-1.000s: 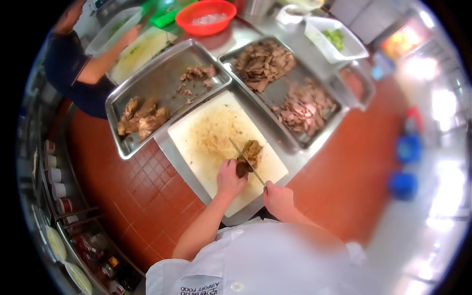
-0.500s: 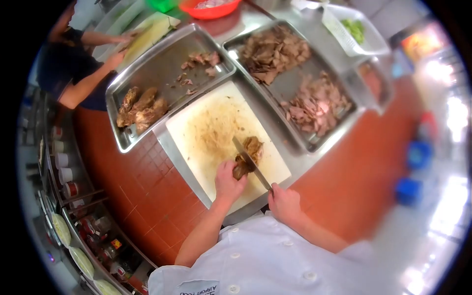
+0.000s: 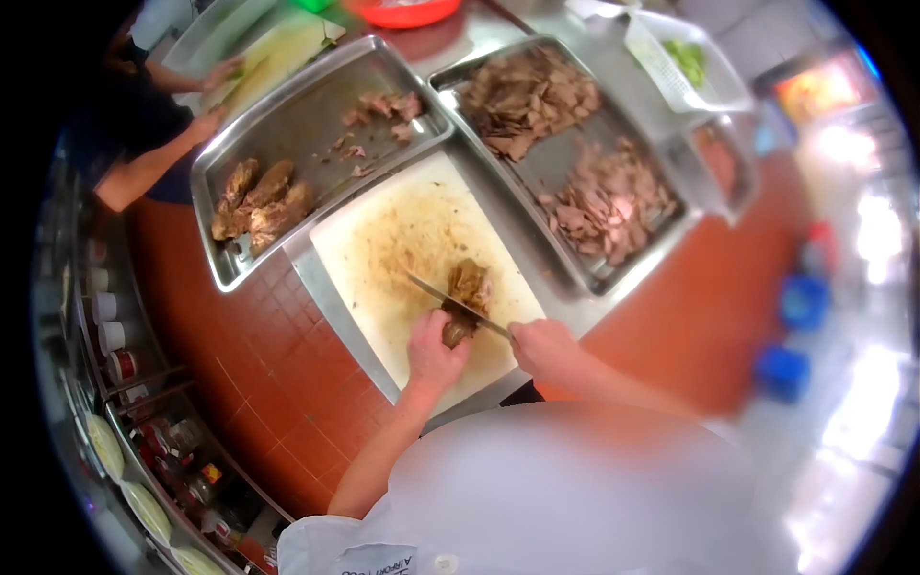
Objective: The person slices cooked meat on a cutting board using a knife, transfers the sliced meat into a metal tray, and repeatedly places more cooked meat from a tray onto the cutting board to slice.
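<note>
On the white cutting board [image 3: 383, 220], a piece of cooked meat [image 3: 470, 284] lies near the board's right side. My left hand [image 3: 436, 347] closes around the near end of the meat, its fingers bent against it. A knife [image 3: 458, 305] lies across the meat, its blade angled from upper left to lower right and its tip over the board. My right hand [image 3: 544, 347] grips the knife's handle, which the fingers hide. Brown juices and scraps stain the board beyond the meat.
A metal tray [image 3: 287, 125] at left holds several meat chunks [image 3: 264, 206] and scraps. Another tray [image 3: 565, 172] at right holds two piles of sliced meat. A white basket [image 3: 685, 62] with greens and a red bowl [image 3: 407, 11] stand behind. A co-worker's arm [image 3: 158, 158] is at upper left.
The knife has shifted leftward across the meat, its tip now farther left over the board. My right hand has moved up and closer to the meat. The whole view has shifted slightly.
</note>
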A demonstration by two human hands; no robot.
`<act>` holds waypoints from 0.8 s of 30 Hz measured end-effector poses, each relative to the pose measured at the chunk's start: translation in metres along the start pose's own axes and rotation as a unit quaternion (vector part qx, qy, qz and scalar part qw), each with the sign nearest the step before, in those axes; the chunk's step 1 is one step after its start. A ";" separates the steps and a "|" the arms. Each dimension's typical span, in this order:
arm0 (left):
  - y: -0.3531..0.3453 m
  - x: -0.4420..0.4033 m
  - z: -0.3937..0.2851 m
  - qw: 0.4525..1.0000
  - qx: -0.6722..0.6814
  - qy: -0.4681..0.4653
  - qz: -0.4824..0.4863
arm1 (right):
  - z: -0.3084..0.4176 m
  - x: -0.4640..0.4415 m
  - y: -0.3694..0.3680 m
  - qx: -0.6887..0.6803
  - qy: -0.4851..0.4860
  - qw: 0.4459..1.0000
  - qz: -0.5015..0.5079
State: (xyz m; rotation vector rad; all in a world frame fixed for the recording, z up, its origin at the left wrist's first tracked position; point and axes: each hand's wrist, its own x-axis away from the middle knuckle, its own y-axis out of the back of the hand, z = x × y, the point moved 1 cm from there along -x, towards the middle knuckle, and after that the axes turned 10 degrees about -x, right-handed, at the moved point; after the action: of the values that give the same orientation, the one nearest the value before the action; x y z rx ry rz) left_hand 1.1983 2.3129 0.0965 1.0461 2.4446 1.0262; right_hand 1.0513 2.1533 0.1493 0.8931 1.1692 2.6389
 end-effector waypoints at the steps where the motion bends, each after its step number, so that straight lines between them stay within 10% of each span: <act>1: 0.000 0.000 0.003 1.000 0.005 0.017 0.005 | 0.002 -0.011 -0.002 0.001 -0.003 1.000 0.003; 15: 0.021 0.010 0.020 0.995 -0.076 -0.063 0.032 | 0.016 -0.014 -0.024 0.002 -0.036 0.999 -0.005; 21: 0.044 -0.012 0.073 0.986 -0.013 0.167 -0.025 | -0.014 0.062 -0.032 -0.018 -0.079 0.997 -0.004; 24: 0.060 -0.035 0.062 0.988 0.060 0.130 -0.063 | -0.016 0.074 -0.028 -0.077 -0.087 0.993 -0.016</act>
State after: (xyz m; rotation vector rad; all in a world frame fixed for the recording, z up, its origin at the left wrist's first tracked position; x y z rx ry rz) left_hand 1.2847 2.3476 0.0947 0.8248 2.7724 1.0414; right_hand 0.9784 2.1873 0.1557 1.0404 0.9184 2.5246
